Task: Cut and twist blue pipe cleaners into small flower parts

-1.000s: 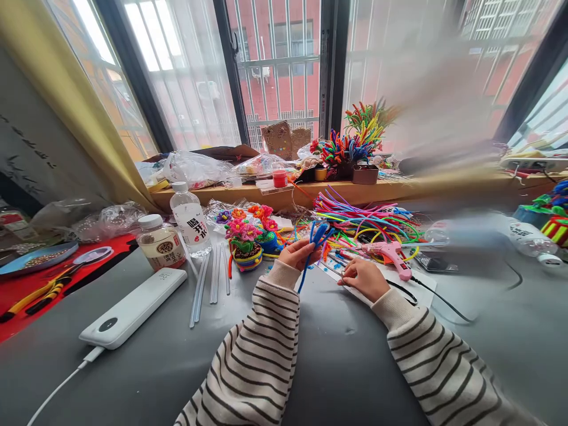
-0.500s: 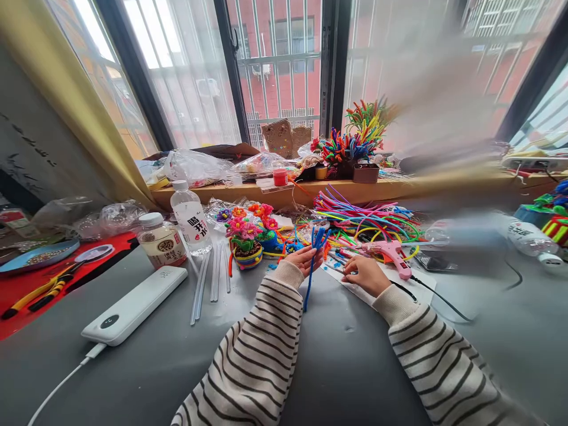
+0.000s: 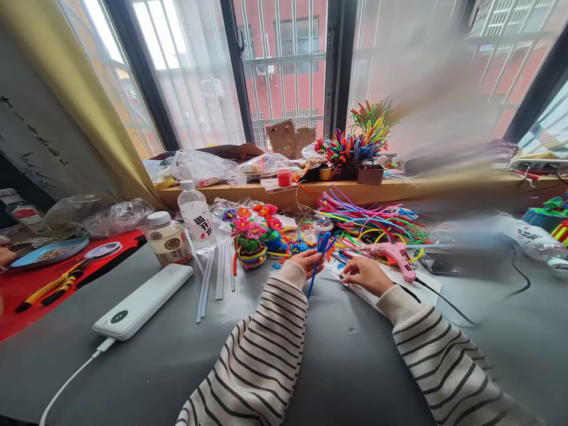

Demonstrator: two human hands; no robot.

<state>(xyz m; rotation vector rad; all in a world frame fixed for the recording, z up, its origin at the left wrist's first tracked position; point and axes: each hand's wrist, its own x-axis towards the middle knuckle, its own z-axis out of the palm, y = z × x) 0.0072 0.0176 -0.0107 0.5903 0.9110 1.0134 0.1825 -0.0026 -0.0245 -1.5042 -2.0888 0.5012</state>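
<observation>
My left hand (image 3: 307, 260) is closed round a bundle of blue pipe cleaners (image 3: 322, 244); their tops fan out above my fingers and one long end hangs down past my wrist. My right hand (image 3: 364, 274) rests curled on a white sheet (image 3: 402, 283), fingertips pinched at something small and metallic that I cannot make out. A pink glue gun (image 3: 394, 255) lies just beyond my right hand, its black cord running off to the right. Both arms wear striped sleeves.
A heap of coloured pipe cleaners (image 3: 368, 219) lies behind the hands. A pipe-cleaner flower pot (image 3: 251, 236), clear glue sticks (image 3: 217, 278), two bottles (image 3: 196, 218), a white power bank (image 3: 142, 302) and yellow pliers (image 3: 47, 289) sit to the left. The windowsill (image 3: 310, 190) is cluttered.
My left hand has tilted the blue bundle a little and shifted slightly right. My right hand drew nearer to the left, staying on the white sheet. The view moved slightly.
</observation>
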